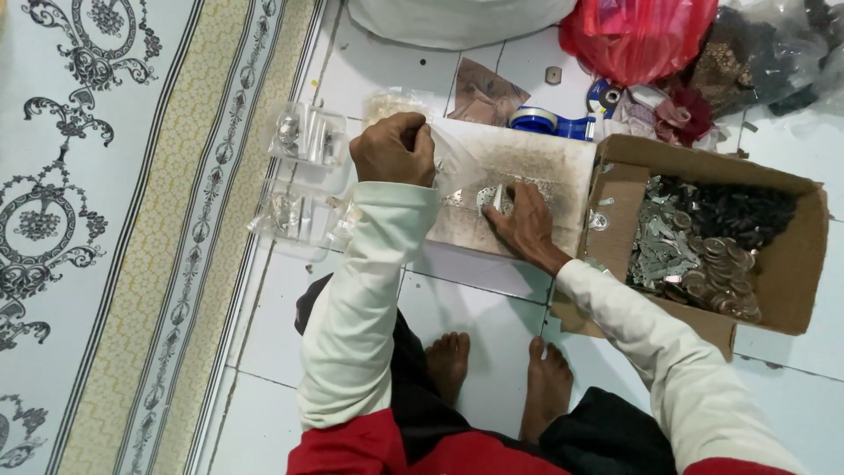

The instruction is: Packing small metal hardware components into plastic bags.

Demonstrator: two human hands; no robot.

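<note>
My left hand (pixel 393 149) is closed on the mouth of a small clear plastic bag (pixel 454 167), held over a worn white board (pixel 536 167) on the tiled floor. My right hand (pixel 525 220) rests on the board with its fingers pinching small metal parts (pixel 489 199) at the bag's opening. Both arms wear pale long sleeves.
A cardboard box (pixel 791 264) of metal parts and dark pieces sits at the right. Filled clear packets (pixel 308 136) and more filled packets (pixel 294 215) lie at the left by a patterned rug (pixel 114 220). A blue tape dispenser (pixel 549 121), a red bag (pixel 637 35) and my bare feet (pixel 497 374) are nearby.
</note>
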